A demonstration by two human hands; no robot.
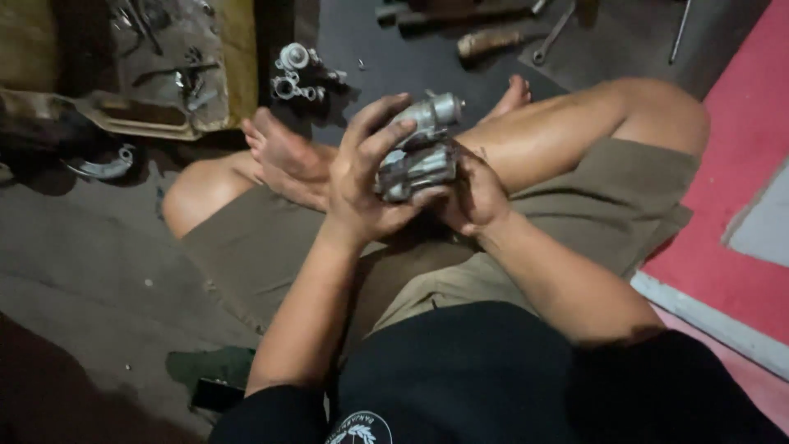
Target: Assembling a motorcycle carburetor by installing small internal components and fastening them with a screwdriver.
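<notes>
I sit cross-legged on the floor and hold a grey metal engine part, like a carburettor (421, 152), above my lap. My left hand (362, 177) wraps over its left side with fingers spread across the top. My right hand (477, 193) grips it from the lower right; its fingers are partly hidden under the part. A rounded cylinder end of the part sticks up towards the far side.
Small silver metal parts (297, 74) lie on the dark floor beyond my feet. A wrench (552, 34) and a rusty tool handle (491, 39) lie farther back. A dirty tray with tools (177, 74) is at the upper left. A red mat (731, 164) is at right.
</notes>
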